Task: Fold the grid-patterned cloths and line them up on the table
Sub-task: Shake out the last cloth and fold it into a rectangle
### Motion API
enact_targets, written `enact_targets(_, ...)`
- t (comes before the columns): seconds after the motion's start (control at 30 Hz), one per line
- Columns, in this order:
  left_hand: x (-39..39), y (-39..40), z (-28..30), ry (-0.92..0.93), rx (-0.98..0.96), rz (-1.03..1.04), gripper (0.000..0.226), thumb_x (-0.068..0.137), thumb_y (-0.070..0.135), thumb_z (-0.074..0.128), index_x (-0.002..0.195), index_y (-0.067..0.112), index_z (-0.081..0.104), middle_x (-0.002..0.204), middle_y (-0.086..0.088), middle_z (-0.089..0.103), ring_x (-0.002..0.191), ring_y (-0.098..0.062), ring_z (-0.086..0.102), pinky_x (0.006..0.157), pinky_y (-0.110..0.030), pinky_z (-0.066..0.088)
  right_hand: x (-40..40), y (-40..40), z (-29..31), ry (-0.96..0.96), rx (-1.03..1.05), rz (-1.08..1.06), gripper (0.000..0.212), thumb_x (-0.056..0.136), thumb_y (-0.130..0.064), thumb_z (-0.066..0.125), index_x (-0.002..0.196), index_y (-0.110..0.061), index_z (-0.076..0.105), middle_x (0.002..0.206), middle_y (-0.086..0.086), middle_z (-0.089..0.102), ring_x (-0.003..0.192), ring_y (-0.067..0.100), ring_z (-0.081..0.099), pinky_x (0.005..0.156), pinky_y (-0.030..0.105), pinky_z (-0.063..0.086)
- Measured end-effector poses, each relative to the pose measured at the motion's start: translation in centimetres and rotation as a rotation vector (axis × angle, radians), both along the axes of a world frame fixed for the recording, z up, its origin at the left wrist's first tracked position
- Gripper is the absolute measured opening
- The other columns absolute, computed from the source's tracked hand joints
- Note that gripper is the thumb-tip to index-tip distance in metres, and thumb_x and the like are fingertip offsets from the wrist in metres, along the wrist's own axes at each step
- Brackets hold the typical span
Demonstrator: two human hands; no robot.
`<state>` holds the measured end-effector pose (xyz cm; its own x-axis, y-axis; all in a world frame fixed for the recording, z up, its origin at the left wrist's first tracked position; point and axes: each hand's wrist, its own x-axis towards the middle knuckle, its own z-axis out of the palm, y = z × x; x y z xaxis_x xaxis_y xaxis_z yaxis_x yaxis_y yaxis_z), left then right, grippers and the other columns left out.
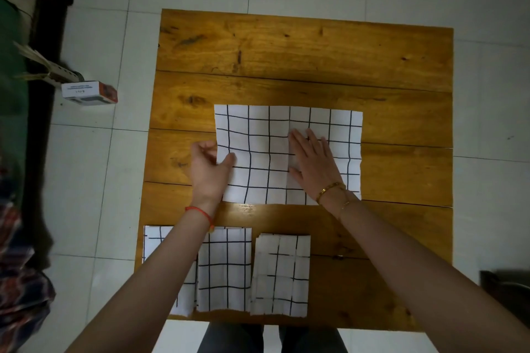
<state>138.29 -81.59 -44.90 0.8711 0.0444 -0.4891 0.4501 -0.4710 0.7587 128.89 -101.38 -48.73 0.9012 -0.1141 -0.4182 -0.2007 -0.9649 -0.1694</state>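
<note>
Head view: the grid-patterned cloth (286, 152) lies flat at the centre of the wooden table (286, 51). The left hand (208, 167) pinches its left edge. The right hand (311, 162) presses flat on it, fingers straight and together. Three folded cloths (225, 269) sit in a row along the near table edge.

Risks: lifting the left edge unevenly would skew the fold. Releasing right-hand pressure would let the cloth slide. The forearms pass over the row and could disturb it.
</note>
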Motion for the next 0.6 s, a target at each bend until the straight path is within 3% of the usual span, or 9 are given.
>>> enact_targets(0.07, 0.2, 0.5, 1.3, -0.012, -0.116, -0.031, 0.054, 0.081, 0.009, 0.073, 0.127, 0.017, 0.045, 0.074, 0.011, 0.052, 0.069, 0.000, 0.054, 0.069, -0.016, 0.047, 0.3, 0.7, 0.0, -0.006, 0.014, 0.003, 0.075, 0.094, -0.035, 0.048, 0.151, -0.013, 0.005, 0.160, 0.002, 0.003, 0.147, 0.028, 0.000, 0.119, 0.049, 0.007)
enact_targets(0.2, 0.2, 0.5, 4.0, -0.052, -0.278, -0.249, 0.069, 0.083, 0.005, 0.071, 0.142, 0.019, 0.037, 0.076, 0.010, 0.050, 0.069, 0.000, 0.050, 0.075, -0.014, 0.047, 0.8, 2.2, -0.3, -0.030, 0.042, 0.009, 0.077, 0.093, -0.039, 0.049, 0.151, -0.013, 0.007, 0.160, 0.003, 0.003, 0.146, 0.030, 0.003, 0.119, 0.050, 0.008)
enact_targets(0.4, -1.4, -3.4, 5.3, -0.136, -0.201, -0.679, 0.066, 0.087, 0.010, 0.066, 0.144, 0.020, 0.036, 0.085, 0.009, 0.055, 0.071, 0.002, 0.053, 0.066, -0.015, 0.046, 1.5, 3.2, -1.0, -0.015, 0.045, 0.000, 0.073, 0.093, -0.043, 0.046, 0.151, -0.015, 0.012, 0.159, 0.008, 0.006, 0.146, 0.031, 0.002, 0.118, 0.051, 0.007)
enact_targets(0.5, -3.0, -5.9, 4.4, -0.109, -0.226, -0.766, 0.068, 0.089, 0.013, 0.065, 0.148, 0.020, 0.033, 0.092, 0.001, 0.062, 0.073, -0.006, 0.060, 0.064, -0.016, 0.051, 0.5, 2.1, -1.0, -0.056, -0.003, -0.041, 0.060, 0.096, -0.038, 0.044, 0.149, -0.018, 0.025, 0.156, 0.016, 0.016, 0.146, 0.033, 0.007, 0.118, 0.051, 0.012)
enact_targets(0.6, -4.4, -7.9, 3.0, -0.053, -0.238, -0.789, 0.072, 0.089, 0.020, 0.066, 0.150, 0.019, 0.027, 0.099, 0.000, 0.062, 0.081, -0.010, 0.063, 0.069, -0.017, 0.052, -1.5, -0.5, -0.5, -0.074, -0.081, -0.202, 0.059, 0.093, -0.036, 0.052, 0.144, -0.011, 0.036, 0.151, 0.018, 0.031, 0.143, 0.034, 0.020, 0.116, 0.050, 0.021)
